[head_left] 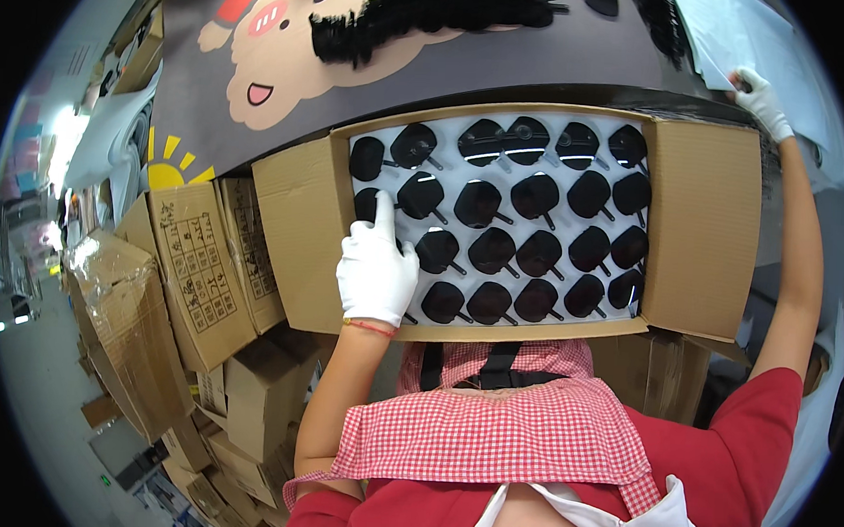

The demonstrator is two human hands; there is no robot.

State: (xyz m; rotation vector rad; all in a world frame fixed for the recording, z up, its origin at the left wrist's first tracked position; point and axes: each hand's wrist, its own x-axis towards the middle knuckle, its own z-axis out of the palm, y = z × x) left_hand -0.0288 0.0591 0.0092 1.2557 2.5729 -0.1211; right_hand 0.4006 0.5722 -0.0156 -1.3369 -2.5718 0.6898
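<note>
Head view: glossy, rounded black pieces line the cardboard carton; left hand, forefinger outstretched, near its left edge; right hand, grip unclear to me.

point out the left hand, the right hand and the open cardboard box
Left hand [377, 273], head view: middle of the white glove
Right hand [764, 105], head view: middle of the white glove
Open cardboard box [705, 227], head view: its right-side flap

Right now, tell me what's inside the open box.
Black pieces with narrow handles, in rows on a white layer. The left hand partly hides some; beneath the layer is covered.
</note>
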